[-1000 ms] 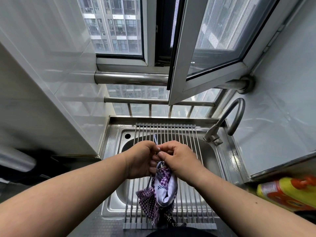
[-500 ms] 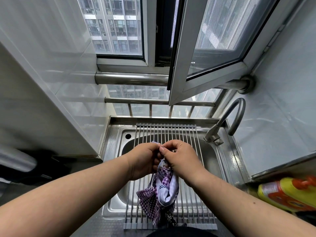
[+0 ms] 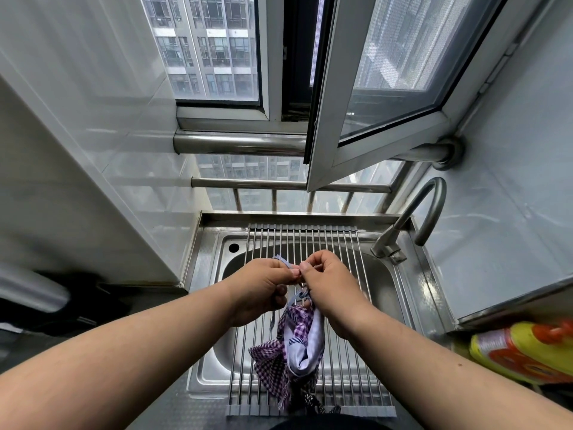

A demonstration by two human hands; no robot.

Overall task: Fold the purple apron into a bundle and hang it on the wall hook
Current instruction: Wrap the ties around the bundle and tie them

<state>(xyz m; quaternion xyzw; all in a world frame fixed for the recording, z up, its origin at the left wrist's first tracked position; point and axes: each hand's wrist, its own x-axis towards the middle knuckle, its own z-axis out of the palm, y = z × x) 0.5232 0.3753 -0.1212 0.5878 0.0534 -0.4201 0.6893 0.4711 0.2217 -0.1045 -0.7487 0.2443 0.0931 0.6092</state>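
A stainless steel sink point(image 3: 214, 361) sits below you, its basin spanned by a roll-up rack of metal rods point(image 3: 338, 256) that runs from the back rim to the front edge. Apart from the small round overflow hole point(image 3: 233, 247) in its back left corner, nothing shows in the part of the basin you can see through the rods. A curved faucet point(image 3: 424, 212) rises at the sink's back right corner.

Your left hand point(image 3: 259, 290) and right hand point(image 3: 330, 290) meet over the middle of the rack, knuckles almost touching. On both, the fingers are curled in tight. Your left thumb and forefinger pinch a thin grey-blue apron strap point(image 3: 286, 264), whose short free end pokes up just behind your left knuckles. Your right thumb and forefinger close at the same spot, apparently on that strap too, though the pinch is small and partly hidden, so I cannot be sure how much of it they hold. More strap loops show just under your right palm.

The purple apron point(image 3: 294, 346) hangs directly beneath your fingers as a gathered bundle of purple-and-white check with a pale panel folded around its right side. Its lower end drapes down onto the front of the rack. Your hands are above it, at its top end, gripping only the strap there.

A yellow and orange bottle point(image 3: 524, 352) lies at the far right, well apart from the sink.
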